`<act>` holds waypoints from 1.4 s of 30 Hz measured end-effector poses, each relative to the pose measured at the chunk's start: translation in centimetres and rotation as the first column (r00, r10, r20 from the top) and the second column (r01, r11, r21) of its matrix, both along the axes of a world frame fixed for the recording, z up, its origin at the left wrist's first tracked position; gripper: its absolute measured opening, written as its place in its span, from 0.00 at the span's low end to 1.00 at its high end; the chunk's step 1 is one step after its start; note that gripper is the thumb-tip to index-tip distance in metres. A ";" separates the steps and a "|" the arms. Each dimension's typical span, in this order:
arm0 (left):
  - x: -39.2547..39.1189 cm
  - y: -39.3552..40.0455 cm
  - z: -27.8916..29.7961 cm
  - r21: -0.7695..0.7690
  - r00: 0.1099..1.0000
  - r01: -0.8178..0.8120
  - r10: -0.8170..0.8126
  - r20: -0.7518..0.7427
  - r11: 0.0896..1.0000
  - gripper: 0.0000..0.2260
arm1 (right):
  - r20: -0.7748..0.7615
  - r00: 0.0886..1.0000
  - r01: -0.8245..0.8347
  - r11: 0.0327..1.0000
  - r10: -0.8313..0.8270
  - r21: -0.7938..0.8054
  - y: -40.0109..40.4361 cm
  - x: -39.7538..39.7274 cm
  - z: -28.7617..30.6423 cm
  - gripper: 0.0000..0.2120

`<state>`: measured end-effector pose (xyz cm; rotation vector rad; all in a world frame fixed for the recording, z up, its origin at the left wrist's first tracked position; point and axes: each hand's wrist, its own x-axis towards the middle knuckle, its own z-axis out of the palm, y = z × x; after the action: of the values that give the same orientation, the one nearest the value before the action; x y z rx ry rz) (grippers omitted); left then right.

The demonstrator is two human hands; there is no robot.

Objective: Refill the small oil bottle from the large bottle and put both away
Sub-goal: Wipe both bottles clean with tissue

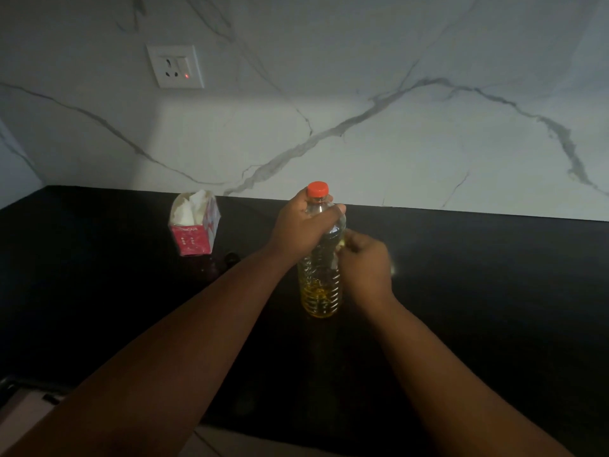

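The large oil bottle (320, 258) stood upright on the black desk (478, 291), near the middle, with its orange cap (318, 189) on. It could have tipped or slipped, I think, because it was tall, likely oily, and held high up. The left hand (301, 225) had its fingers (336, 211) curled round the bottle's neck. The right hand (365, 268) touched the bottle's right side with bent fingers; I could not tell if it held anything. No small bottle showed.
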<state>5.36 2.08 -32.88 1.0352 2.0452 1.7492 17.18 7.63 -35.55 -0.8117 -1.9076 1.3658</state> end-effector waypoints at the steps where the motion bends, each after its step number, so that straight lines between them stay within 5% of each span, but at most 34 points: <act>1: -0.1 0.0 -0.1 -0.001 1.000 0.008 -0.008 0.004 1.000 0.14 | -0.028 1.000 0.013 1.000 -0.013 0.013 0.3 0.0 0.5 0.10; 6: -0.4 -0.2 0.0 -0.015 0.999 0.043 -0.043 0.009 0.999 0.16 | -0.175 0.981 0.090 0.996 -0.085 0.024 0.9 0.0 2.3 0.10; 13: -0.2 -1.0 0.1 -0.022 0.987 0.135 -0.136 -0.084 0.991 0.04 | -0.164 0.977 0.174 0.952 -0.135 0.252 -1.4 -1.0 3.1 0.15; 18: -0.8 -1.3 -0.1 -0.024 0.981 0.174 -0.175 -0.082 0.985 0.08 | -0.147 0.983 0.148 0.938 -0.106 0.314 -4.5 -1.4 0.9 0.22; 22: -1.4 -1.6 0.0 -0.025 0.974 0.218 -0.219 -0.051 0.976 0.14 | -0.052 0.990 0.141 0.961 -0.132 0.237 -6.0 -1.0 -1.5 0.28; 34: -1.1 -1.4 -0.7 -0.017 0.958 0.281 -0.282 -0.057 0.959 0.15 | 0.371 0.888 0.255 0.963 -0.271 0.092 -5.2 0.7 -9.0 0.18; 38: -1.5 -1.3 -0.8 -0.004 0.955 0.292 -0.292 -0.052 0.956 0.13 | 0.657 0.724 -0.040 0.939 -0.209 0.342 -6.0 1.6 -11.1 0.19; 42: -1.6 -1.2 -0.9 -0.002 0.959 0.281 -0.281 -0.048 0.960 0.18 | 0.685 0.709 -0.172 0.900 -0.168 0.399 -6.0 2.1 -10.8 0.15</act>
<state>3.80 0.91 -33.80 1.3086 1.8139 1.5988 19.24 1.61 -46.35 -1.2051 -2.6667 0.5588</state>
